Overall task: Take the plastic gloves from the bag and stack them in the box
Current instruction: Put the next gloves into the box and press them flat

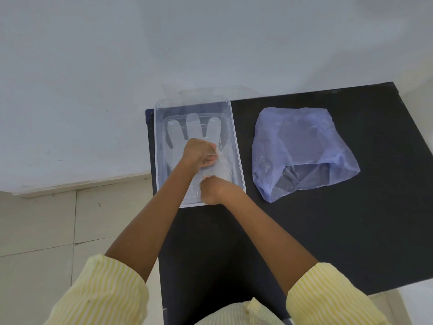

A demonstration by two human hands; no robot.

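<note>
Left hand (199,153) and right hand (212,190) each pinched the clear plastic glove (193,124) lying in the transparent box (236,143), blue bag (302,148) beside.

Soft, even light is filling a wide-angle view from above.

Diffuse light is falling without hard shadows. The black surface (328,231) is swallowing it and showing almost no texture. The clear box (237,146) is catching thin pale highlights along its rim, and the glove (194,127) inside it is washing out to a haze, its edges hard to trace. Right of the box, the bag (304,148) is glowing translucent violet with small glints. Beyond the box, the wall (93,66) is showing cool grey with faint mottled shading. Over the box, the left hand (199,153) and right hand (212,190) are looking slightly soft. The lens is splaying the surface's edges outward.
</note>
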